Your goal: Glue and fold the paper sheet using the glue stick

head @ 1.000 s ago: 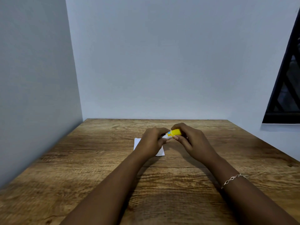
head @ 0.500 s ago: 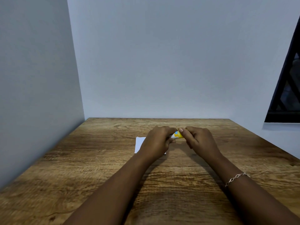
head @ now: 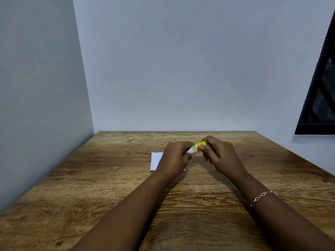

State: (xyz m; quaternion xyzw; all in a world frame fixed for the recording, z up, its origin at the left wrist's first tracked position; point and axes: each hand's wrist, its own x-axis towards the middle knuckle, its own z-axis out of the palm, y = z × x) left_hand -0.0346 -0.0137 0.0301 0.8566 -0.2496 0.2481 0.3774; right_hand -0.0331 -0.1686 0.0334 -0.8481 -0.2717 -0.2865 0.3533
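A small yellow glue stick (head: 198, 147) with a blue label is held above the wooden table (head: 108, 178) between both hands. My left hand (head: 176, 157) grips its lower, whitish end. My right hand (head: 217, 153) pinches the yellow upper end with thumb and fingers. A white paper sheet (head: 156, 160) lies flat on the table under and left of my left hand, which hides most of it. Whether the cap is on or off cannot be made out.
The table stands in a corner, with grey walls at the left and back. A dark window frame (head: 319, 98) is at the upper right. A thin bracelet (head: 262, 196) circles my right wrist.
Both hands stay on the glue stick at the same spot. More of its yellow end shows now than half a second ago, and my right fingers have shifted along it.
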